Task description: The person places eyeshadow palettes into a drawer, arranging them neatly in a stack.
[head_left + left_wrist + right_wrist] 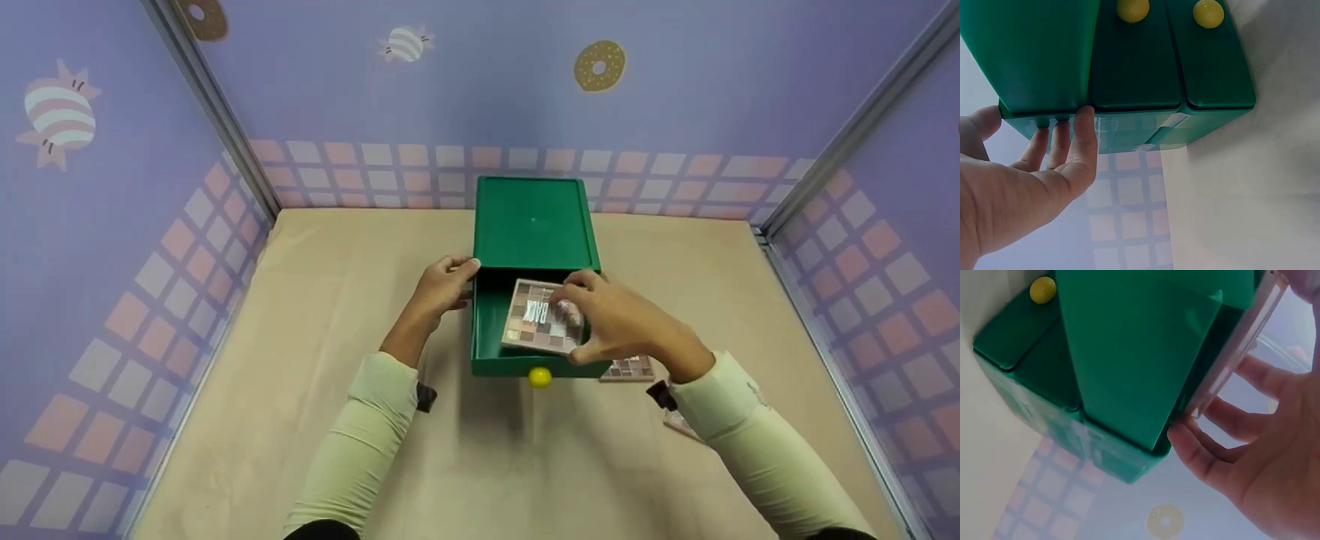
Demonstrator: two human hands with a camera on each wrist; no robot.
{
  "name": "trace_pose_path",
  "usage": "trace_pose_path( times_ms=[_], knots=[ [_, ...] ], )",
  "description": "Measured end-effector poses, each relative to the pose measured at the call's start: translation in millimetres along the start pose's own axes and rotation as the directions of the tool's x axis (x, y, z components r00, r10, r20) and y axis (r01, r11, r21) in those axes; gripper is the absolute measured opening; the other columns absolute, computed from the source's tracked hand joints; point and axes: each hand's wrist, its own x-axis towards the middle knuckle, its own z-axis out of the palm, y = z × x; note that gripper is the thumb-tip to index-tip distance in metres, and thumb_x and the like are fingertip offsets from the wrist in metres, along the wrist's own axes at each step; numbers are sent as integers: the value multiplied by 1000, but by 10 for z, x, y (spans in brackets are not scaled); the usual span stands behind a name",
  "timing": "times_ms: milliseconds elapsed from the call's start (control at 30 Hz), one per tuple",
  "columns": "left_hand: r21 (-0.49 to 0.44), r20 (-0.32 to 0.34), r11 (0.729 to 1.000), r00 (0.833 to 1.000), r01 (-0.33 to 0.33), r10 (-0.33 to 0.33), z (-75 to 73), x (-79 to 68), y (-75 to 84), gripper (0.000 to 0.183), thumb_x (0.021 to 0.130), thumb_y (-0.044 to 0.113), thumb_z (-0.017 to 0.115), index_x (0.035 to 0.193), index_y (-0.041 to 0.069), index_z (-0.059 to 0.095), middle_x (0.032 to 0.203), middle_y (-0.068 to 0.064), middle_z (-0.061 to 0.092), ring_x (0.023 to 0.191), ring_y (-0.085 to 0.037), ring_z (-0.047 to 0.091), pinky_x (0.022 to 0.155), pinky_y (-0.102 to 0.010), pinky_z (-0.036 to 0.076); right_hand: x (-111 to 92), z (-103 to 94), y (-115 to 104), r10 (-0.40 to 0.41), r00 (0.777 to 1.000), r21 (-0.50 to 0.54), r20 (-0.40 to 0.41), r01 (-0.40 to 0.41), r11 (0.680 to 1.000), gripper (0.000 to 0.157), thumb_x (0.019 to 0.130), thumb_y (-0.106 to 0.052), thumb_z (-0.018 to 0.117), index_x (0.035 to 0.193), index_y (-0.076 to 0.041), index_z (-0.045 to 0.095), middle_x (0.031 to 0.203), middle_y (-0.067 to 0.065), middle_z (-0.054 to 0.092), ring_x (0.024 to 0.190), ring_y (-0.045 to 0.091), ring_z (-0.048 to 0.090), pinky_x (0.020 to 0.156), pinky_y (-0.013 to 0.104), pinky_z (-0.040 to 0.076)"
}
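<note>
A green drawer cabinet (534, 221) stands before me, its open top drawer (491, 330) pulled toward me by a yellow knob (540, 377). My left hand (442, 283) grips the cabinet's front left corner, thumb at the top edge, fingers against the side (1134, 132). My right hand (619, 319) holds an eyeshadow palette (536, 319) by its right side, tilted over the open drawer. The right wrist view shows the palette (1238, 349) edge-on between thumb and fingers, close to the drawer's rim.
Another palette (628, 368) lies on the cloth right of the drawer, partly covered by it. One more palette (679, 424) shows beneath the right sleeve. Two closed drawers with yellow knobs (1208, 13) sit below the open one. Patterned walls (487, 75) enclose the table (337, 285).
</note>
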Motion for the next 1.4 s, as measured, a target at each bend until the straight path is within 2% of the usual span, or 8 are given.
trace_pose_path(
  times_ms=[133,300,633,800,900,1133,1300,1400],
  knots=[
    [3,-4,1000,1000,-5,5,18,7,2,43,105,39,56,137,11,58,133,-14,63,114,-32,70,105,-51,52,124,-17,-42,-13,996,-29,83,15,999,74,73,-42,80,140,-19,58,149,21,48,126,43,52,106,62,47],
    [1,-1,1000,1000,-9,9,37,15,4,42,104,39,56,135,12,59,134,-13,62,115,-31,69,106,-51,52,249,-48,-33,-7,985,-8,174,9,1000,70,76,-40,79,140,-20,59,153,20,46,132,43,46,107,65,45],
    [9,-10,1000,1000,-7,7,40,28,-9,44,104,40,57,137,11,59,137,-14,60,113,-32,70,106,-53,51,272,31,81,-12,984,59,177,1,998,71,76,-27,84,143,-25,59,163,13,33,138,37,34,104,62,49],
    [18,-1,1000,1000,-11,11,31,24,-5,44,105,40,56,138,12,58,139,-14,60,115,-32,69,105,-51,52,241,42,112,-54,985,71,164,42,997,70,80,-25,84,145,-24,57,165,15,29,144,40,30,106,64,47],
    [21,8,1000,1000,-13,13,21,15,-3,44,104,41,56,137,12,58,137,-13,61,114,-32,69,103,-48,53,214,37,130,-81,987,88,136,69,994,64,83,-21,82,143,-19,59,165,16,30,147,42,29,108,64,44],
    [-3,19,1000,1000,-14,15,-5,28,-18,45,105,40,55,140,11,56,139,-14,60,118,-35,68,107,-53,50,150,-1,167,-102,995,114,-11,103,988,46,92,-17,75,136,-10,62,158,19,40,143,42,40,112,60,42],
    [2,14,1000,1000,-12,12,-15,18,-22,46,105,40,55,140,11,56,139,-14,60,117,-34,68,106,-50,52,109,-35,220,-33,994,102,-106,44,994,45,96,-20,70,138,-8,60,155,18,44,141,40,44,114,59,41],
    [9,7,1000,1000,-7,7,-21,12,-29,45,105,41,56,139,12,57,138,-13,60,116,-32,68,104,-48,53,87,-44,279,50,980,113,-194,-28,993,47,97,-23,69,139,-6,58,153,19,46,139,41,45,114,60,40]
  ],
)
